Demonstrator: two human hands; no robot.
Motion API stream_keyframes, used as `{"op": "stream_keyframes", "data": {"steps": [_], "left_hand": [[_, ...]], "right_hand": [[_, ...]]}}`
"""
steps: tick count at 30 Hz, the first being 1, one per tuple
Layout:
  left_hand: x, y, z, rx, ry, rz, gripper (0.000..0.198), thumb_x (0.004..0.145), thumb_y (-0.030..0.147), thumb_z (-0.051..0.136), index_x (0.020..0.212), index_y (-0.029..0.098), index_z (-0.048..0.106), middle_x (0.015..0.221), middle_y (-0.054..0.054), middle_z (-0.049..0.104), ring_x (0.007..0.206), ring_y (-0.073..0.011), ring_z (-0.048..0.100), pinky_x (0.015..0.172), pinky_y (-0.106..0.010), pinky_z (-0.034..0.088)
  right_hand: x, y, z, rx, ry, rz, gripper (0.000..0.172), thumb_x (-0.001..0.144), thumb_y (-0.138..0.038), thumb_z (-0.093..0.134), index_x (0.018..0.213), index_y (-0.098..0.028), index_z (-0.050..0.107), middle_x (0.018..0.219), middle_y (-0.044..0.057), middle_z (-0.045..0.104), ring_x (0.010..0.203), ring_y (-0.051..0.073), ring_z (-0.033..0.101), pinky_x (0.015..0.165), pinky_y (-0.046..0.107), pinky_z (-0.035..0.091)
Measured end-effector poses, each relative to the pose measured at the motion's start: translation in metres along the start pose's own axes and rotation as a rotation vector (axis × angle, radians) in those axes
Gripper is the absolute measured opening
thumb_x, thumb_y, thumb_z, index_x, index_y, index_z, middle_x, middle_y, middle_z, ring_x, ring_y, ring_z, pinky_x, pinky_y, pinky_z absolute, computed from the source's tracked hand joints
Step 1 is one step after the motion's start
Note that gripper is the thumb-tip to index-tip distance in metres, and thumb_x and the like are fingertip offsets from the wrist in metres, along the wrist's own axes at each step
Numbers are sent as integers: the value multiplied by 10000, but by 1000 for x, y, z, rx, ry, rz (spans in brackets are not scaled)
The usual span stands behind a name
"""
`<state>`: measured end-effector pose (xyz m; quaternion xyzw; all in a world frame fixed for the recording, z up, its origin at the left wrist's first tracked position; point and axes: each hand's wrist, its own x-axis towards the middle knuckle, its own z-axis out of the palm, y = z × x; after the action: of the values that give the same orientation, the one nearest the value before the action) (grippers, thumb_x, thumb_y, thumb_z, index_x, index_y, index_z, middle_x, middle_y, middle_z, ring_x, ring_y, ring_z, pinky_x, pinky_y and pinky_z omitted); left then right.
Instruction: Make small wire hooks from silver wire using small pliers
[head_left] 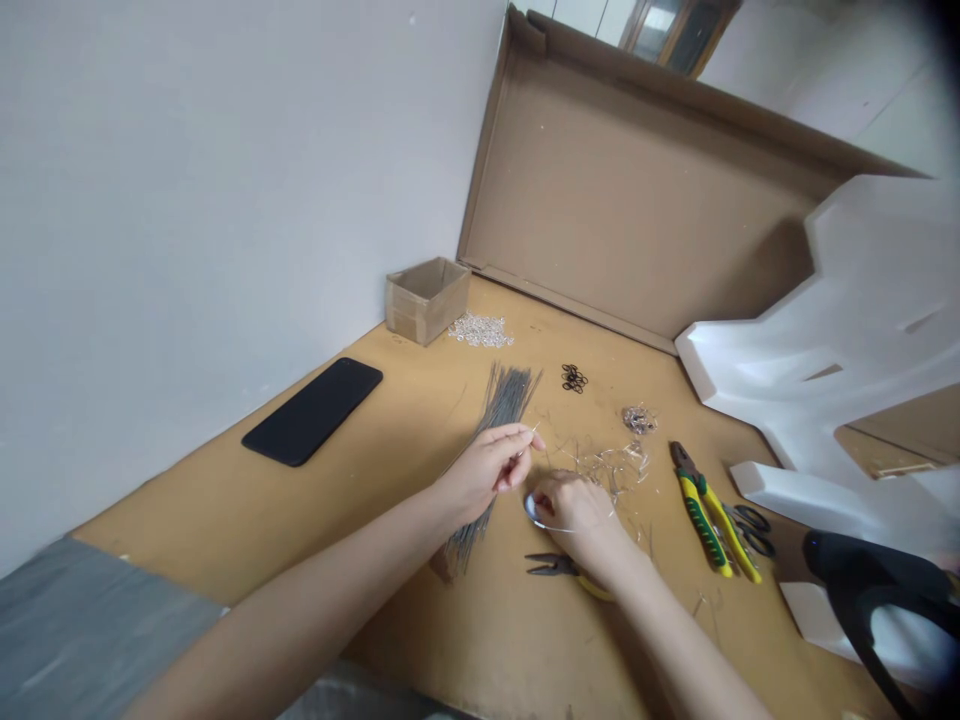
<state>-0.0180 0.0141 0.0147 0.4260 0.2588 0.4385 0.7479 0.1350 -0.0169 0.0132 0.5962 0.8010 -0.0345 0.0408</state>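
My left hand (498, 462) is closed in a pinch, and a short length of thin wire (535, 429) sticks out at its fingertips. Just to the right and nearer to me, my right hand (576, 508) is curled, knuckles up, around a small shiny bluish-white round piece (532, 507). A thin silvery strand (570, 530) curves from this piece across the back of the hand. The right fingertips are mostly hidden. Beneath my left hand lies a bundle of straight grey wires (507, 396). Needle-nose pliers (553, 565) rest below my right hand, their yellow handles partly covered by the wrist.
Cutting pliers (705, 510) and black-handled scissors (752, 530) lie at right. Wire scraps (611, 465), black rings (574, 378) and clear rings (481, 330) are farther back, near a small cardboard box (426, 305). A black phone (315, 410) lies left; white foam (787, 350) stands right.
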Motion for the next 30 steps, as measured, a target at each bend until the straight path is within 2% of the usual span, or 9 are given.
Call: {"op": "stream_keyframes", "data": {"steps": [8, 17, 22, 30], "left_hand": [[1, -1, -1, -16, -10, -6, 215, 827, 340, 452, 785, 141, 521, 390, 82, 372, 336, -41, 223, 390, -203, 134], [2, -3, -1, 15, -1, -26, 234, 820, 365, 455, 794, 142, 521, 394, 80, 386, 333, -41, 231, 388, -199, 140], [2, -3, 0, -3, 2, -23, 221, 811, 354, 466, 779, 142, 518, 382, 83, 380, 328, -41, 227, 382, -201, 133], [0, -2, 0, -13, -11, -19, 204, 822, 330, 456, 785, 140, 520, 387, 81, 391, 332, -39, 234, 384, -203, 134]], "right_hand": [[-7, 8, -3, 179, 37, -38, 173, 766, -141, 483, 744, -218, 636, 771, 14, 644, 720, 143, 589, 608, 218, 340], [-8, 15, -1, 342, 57, -66, 203, 757, -116, 487, 815, -212, 656, 799, 19, 640, 735, 143, 573, 656, 222, 376], [-9, 14, -1, 336, 56, -90, 188, 745, -112, 492, 712, -209, 650, 739, 13, 636, 703, 143, 561, 631, 219, 360], [-6, 10, -1, 268, 45, -76, 235, 724, -108, 487, 784, -242, 671, 780, 3, 644, 702, 135, 570, 601, 213, 328]]}}
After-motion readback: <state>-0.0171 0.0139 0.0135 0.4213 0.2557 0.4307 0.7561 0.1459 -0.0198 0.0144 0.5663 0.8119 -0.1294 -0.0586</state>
